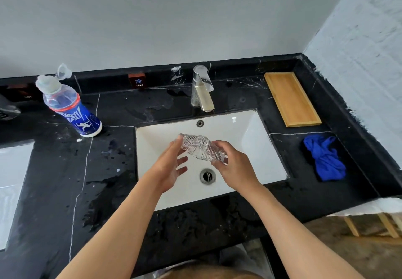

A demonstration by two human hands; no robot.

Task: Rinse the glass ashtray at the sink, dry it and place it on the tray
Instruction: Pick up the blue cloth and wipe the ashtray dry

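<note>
Ribbed clear glass ashtray (201, 149), tilted on edge over the white basin (250, 139), runs far-left to near-right; right hand (236, 168) grips one end, left hand (168, 168) touches the other, fingers straight.

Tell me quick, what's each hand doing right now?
Left hand: open, straight fingers touching the glass ashtray at one end.
Right hand: closed, gripping the glass ashtray's other end.

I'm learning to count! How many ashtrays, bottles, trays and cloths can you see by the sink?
glass ashtray: 1
bottle: 1
wooden tray: 1
blue cloth: 1
Total: 4
</note>
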